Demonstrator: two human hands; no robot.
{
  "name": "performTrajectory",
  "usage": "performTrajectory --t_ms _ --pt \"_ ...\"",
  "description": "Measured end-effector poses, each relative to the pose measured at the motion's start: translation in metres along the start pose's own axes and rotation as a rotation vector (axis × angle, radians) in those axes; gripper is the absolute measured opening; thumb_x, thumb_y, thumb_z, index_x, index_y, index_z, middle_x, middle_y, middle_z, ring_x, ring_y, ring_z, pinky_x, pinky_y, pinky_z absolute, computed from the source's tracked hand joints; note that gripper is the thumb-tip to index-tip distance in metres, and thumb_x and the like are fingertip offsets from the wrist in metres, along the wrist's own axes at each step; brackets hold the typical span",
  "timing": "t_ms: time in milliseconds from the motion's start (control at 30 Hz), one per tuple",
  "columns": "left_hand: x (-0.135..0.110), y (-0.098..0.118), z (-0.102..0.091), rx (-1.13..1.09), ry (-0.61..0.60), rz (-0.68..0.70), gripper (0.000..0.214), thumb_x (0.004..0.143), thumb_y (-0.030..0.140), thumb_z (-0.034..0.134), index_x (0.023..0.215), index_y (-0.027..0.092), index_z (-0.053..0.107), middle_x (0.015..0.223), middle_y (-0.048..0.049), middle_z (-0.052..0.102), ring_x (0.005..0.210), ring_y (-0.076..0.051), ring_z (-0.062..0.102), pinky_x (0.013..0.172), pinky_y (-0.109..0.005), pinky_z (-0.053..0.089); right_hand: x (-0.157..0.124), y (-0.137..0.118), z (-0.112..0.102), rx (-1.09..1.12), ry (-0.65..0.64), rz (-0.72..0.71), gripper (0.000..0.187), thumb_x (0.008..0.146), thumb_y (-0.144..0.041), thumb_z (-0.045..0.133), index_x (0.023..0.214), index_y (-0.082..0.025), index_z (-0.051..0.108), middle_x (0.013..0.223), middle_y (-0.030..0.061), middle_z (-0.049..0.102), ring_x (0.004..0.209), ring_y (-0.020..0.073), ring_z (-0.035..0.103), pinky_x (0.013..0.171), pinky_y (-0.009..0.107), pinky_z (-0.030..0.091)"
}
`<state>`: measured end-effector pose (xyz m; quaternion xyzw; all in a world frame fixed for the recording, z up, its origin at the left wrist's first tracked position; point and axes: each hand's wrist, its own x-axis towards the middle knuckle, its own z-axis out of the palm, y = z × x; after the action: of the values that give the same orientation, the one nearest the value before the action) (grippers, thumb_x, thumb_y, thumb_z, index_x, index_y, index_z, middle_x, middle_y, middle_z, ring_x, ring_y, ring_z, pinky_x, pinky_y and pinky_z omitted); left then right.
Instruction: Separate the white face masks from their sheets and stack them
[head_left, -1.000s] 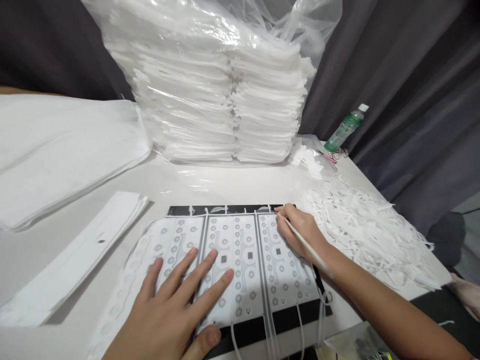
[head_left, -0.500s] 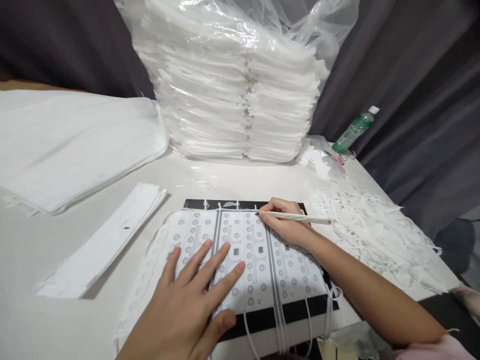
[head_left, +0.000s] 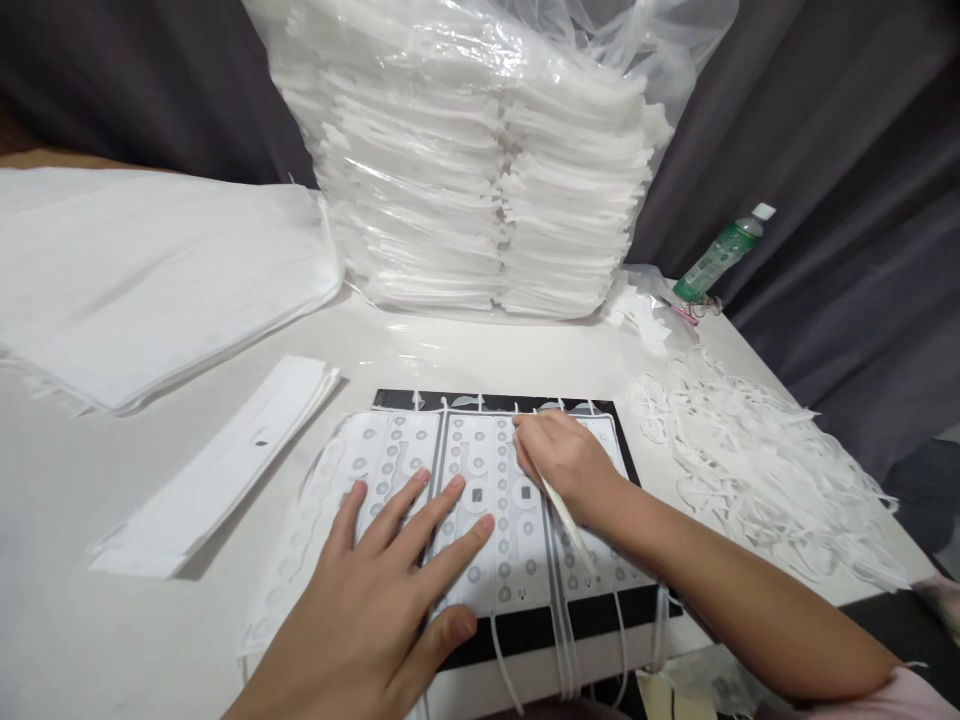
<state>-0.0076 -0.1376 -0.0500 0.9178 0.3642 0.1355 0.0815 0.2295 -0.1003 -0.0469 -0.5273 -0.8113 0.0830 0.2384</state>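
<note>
My left hand [head_left: 397,590] lies with spread fingers on a white sheet [head_left: 540,560] printed with grey rings, wavy strips and small dark squares. The sheet rests over a black board [head_left: 525,630], whose dark margins show at top and bottom. Near the sheet's top edge, my right hand [head_left: 566,460] is closed around a thin white pen-like tool [head_left: 568,525]. Its long end slants down over the sheet; the tip is hidden by the fingers. White cords [head_left: 506,665] hang from the sheet's near edge, and short cord ends stick out at the top.
A clear bag [head_left: 487,190] of stacked white material stands behind the board. White sheets [head_left: 165,270] and a folded white strip stack [head_left: 225,460] lie left. At right are tangled white cords [head_left: 772,480], a small plastic bag [head_left: 641,310] and a green-labelled bottle [head_left: 724,255].
My right hand has turned, swinging the tool's long end from pointing right to pointing down toward me. My left hand stays flat on the sheet. The whole view has shifted slightly.
</note>
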Motion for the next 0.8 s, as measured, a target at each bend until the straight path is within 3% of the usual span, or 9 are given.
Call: performTrajectory --t_ms 167,333,433,600,800 --pt "-0.001 0.004 -0.002 -0.009 -0.014 -0.006 0.047 0.091 0.044 0.048 0.138 0.042 0.043 0.145 0.0 0.045 0.136 -0.036 0.032 0.108 -0.064 0.013 -0.002 0.006 -0.006 0.034 0.019 0.072 0.021 0.092 -0.014 0.036 0.082 -0.018 0.054 0.077 0.0065 0.061 0.072 0.0195 0.056 0.068 0.033 0.045" --pt "-0.006 0.003 -0.005 0.002 -0.121 0.105 0.058 0.092 0.053 0.045 0.145 0.041 0.027 0.148 -0.0013 0.041 0.135 -0.038 0.031 0.105 -0.07 0.012 0.019 -0.002 -0.016 0.417 0.044 0.343 0.015 0.089 -0.03 0.049 0.079 -0.021 0.055 0.079 0.0019 0.067 0.068 0.0152 0.06 0.059 0.026 0.043" --pt "-0.008 0.004 -0.003 -0.007 -0.137 0.098 0.057 0.093 0.051 0.043 0.146 0.042 0.023 0.15 -0.0014 0.037 0.137 -0.04 0.027 0.103 -0.073 0.013 0.029 -0.011 -0.008 0.565 0.021 0.405 0.014 0.083 -0.03 0.054 0.073 -0.021 0.056 0.076 0.0003 0.067 0.066 0.0139 0.059 0.056 0.024 0.042" --pt "-0.009 0.006 0.004 -0.04 -0.112 0.064 0.056 0.091 0.047 0.048 0.143 0.044 0.029 0.148 -0.0005 0.04 0.136 -0.04 0.029 0.102 -0.075 0.013 0.027 -0.015 0.006 0.57 -0.007 0.438 0.01 0.079 -0.025 0.054 0.075 -0.02 0.061 0.074 0.0003 0.067 0.061 0.0122 0.058 0.052 0.023 0.04" --pt "-0.009 0.005 0.009 -0.065 -0.056 0.055 0.058 0.086 0.047 0.057 0.14 0.046 0.036 0.145 -0.0003 0.044 0.135 -0.04 0.032 0.103 -0.074 0.008 0.026 -0.011 0.006 0.554 -0.005 0.441 0.009 0.079 -0.024 0.055 0.075 -0.02 0.062 0.078 0.0016 0.069 0.065 0.013 0.059 0.056 0.024 0.043"
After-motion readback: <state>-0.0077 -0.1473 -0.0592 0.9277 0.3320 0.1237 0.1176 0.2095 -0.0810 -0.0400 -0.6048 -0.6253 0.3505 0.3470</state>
